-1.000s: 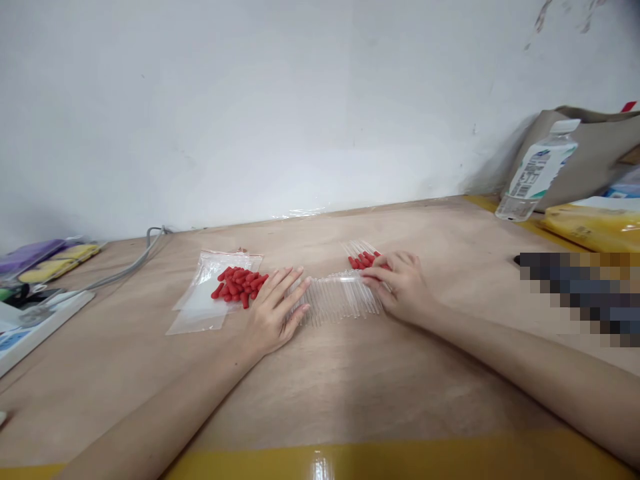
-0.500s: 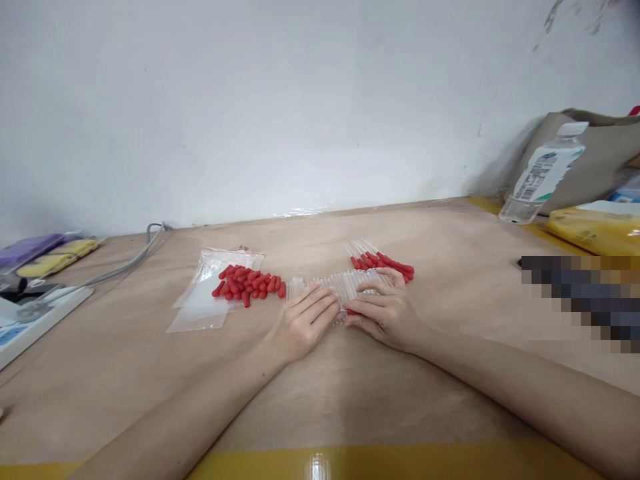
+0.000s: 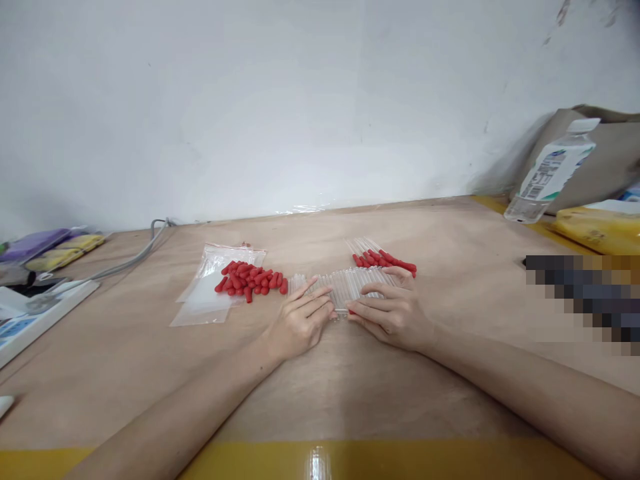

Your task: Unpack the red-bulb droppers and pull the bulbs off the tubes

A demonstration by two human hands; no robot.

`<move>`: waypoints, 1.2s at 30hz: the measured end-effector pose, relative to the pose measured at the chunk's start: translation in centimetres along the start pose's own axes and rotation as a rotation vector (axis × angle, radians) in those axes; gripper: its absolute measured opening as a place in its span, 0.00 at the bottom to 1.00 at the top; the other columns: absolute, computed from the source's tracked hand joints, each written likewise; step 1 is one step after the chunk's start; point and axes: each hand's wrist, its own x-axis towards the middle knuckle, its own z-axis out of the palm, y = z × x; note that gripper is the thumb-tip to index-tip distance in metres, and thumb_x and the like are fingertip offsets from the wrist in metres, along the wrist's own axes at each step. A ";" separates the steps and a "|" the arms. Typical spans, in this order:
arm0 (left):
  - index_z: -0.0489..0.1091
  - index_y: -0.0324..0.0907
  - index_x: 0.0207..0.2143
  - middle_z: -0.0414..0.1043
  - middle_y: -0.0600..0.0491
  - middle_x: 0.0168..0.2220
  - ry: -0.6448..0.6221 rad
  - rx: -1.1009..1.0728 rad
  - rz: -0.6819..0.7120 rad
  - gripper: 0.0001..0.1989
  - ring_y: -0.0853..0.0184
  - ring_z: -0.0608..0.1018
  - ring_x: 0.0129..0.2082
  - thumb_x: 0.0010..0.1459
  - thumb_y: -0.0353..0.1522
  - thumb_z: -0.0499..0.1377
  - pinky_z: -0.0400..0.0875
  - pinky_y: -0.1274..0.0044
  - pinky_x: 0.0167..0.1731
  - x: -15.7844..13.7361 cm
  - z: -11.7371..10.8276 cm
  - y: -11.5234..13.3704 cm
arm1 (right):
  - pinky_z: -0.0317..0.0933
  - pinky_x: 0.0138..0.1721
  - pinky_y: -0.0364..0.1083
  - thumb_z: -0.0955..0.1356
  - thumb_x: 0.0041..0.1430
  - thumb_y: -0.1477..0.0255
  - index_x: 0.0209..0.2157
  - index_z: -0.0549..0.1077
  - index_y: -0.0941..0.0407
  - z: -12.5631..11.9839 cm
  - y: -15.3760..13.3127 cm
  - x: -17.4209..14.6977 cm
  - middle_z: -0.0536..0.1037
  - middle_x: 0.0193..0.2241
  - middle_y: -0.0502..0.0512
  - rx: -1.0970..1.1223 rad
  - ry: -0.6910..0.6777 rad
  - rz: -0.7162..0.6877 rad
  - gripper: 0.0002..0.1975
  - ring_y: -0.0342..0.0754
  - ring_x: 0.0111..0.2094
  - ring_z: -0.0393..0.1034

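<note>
A row of clear glass dropper tubes [image 3: 345,285] lies side by side on the table between and beyond my hands. My left hand [image 3: 303,319] rests at the row's left part, index finger stretched over the tubes, thumb and other fingertips closed at one tube [image 3: 341,311] lying crosswise in front. My right hand [image 3: 393,310] pinches a red rubber bulb [image 3: 351,311], mostly hidden by its fingers, at the tube's right end. Left of the row is a pile of red rubber bulbs [image 3: 250,279]. Behind my right hand lie several droppers with red bulbs fitted [image 3: 383,259].
Clear zip bags [image 3: 200,310] lie under the bulb pile. A grey cable [image 3: 135,257] and a white tray-like object [image 3: 55,320] are at left. At right stand a plastic bottle [image 3: 553,173] and a grey bag [image 3: 610,157], with a yellow package [image 3: 595,230] in front.
The view has shifted slightly. My hands have spread a little apart, and more of the crosswise tube and the red bulb at my right fingertips shows between them.
</note>
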 end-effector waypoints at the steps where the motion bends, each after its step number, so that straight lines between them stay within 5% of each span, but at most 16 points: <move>1: 0.69 0.38 0.34 0.76 0.51 0.34 0.001 -0.004 -0.005 0.07 0.65 0.73 0.47 0.57 0.24 0.52 0.62 0.64 0.55 0.0 -0.1 0.1 | 0.49 0.50 0.52 0.67 0.55 0.72 0.33 0.72 0.50 0.0 0.0 -0.1 0.78 0.24 0.40 -0.006 0.006 -0.009 0.03 0.42 0.31 0.70; 8: 0.70 0.40 0.35 0.75 0.51 0.34 0.053 0.016 -0.102 0.07 0.65 0.75 0.43 0.57 0.27 0.52 0.67 0.67 0.49 -0.9 -0.8 -0.9 | 0.52 0.43 0.51 0.67 0.54 0.74 0.33 0.73 0.49 -1.0 1.8 -1.4 0.78 0.25 0.41 -0.067 0.013 0.008 0.05 0.43 0.32 0.70; 16: 0.69 0.40 0.43 0.64 0.48 0.36 0.097 0.118 -0.475 0.13 0.70 0.71 0.33 0.59 0.28 0.50 0.70 0.77 0.31 -2.0 -1.4 -3.3 | 0.62 0.31 0.45 0.62 0.57 0.65 0.37 0.75 0.52 -2.2 7.6 -2.6 0.74 0.32 0.55 0.067 0.088 0.594 0.12 0.46 0.32 0.68; 21: 0.63 0.39 0.51 0.61 0.50 0.31 0.055 0.137 -0.465 0.18 0.70 0.67 0.31 0.58 0.25 0.48 0.67 0.78 0.28 -1.9 -1.2 -3.3 | 0.61 0.27 0.45 0.63 0.54 0.66 0.39 0.74 0.58 -1.7 9.9 -3.6 0.71 0.30 0.58 0.026 0.124 0.883 0.15 0.45 0.27 0.65; 26: 0.67 0.40 0.40 0.67 0.52 0.31 0.131 0.120 -0.359 0.10 0.70 0.70 0.30 0.57 0.24 0.50 0.67 0.80 0.31 -1.4 -0.6 -3.1 | 0.63 0.29 0.45 0.66 0.48 0.67 0.41 0.69 0.60 -0.9 10.9 -4.4 0.72 0.29 0.56 0.203 0.142 1.134 0.18 0.44 0.26 0.66; 30: 0.65 0.39 0.33 0.67 0.53 0.27 0.109 0.121 -0.265 0.08 0.71 0.69 0.27 0.56 0.22 0.49 0.66 0.79 0.30 -1.1 -0.2 -2.8 | 0.62 0.27 0.45 0.69 0.44 0.62 0.38 0.68 0.58 -0.6 11.0 -4.6 0.73 0.28 0.55 0.224 0.163 1.148 0.19 0.45 0.26 0.66; 36: 0.65 0.39 0.36 0.68 0.50 0.33 -0.048 -0.054 -0.277 0.05 0.68 0.70 0.33 0.56 0.27 0.53 0.68 0.76 0.34 -1.4 -0.5 -2.1 | 0.60 0.27 0.45 0.69 0.44 0.61 0.35 0.67 0.55 -1.0 10.3 -4.2 0.75 0.28 0.54 0.184 0.085 0.994 0.18 0.48 0.30 0.67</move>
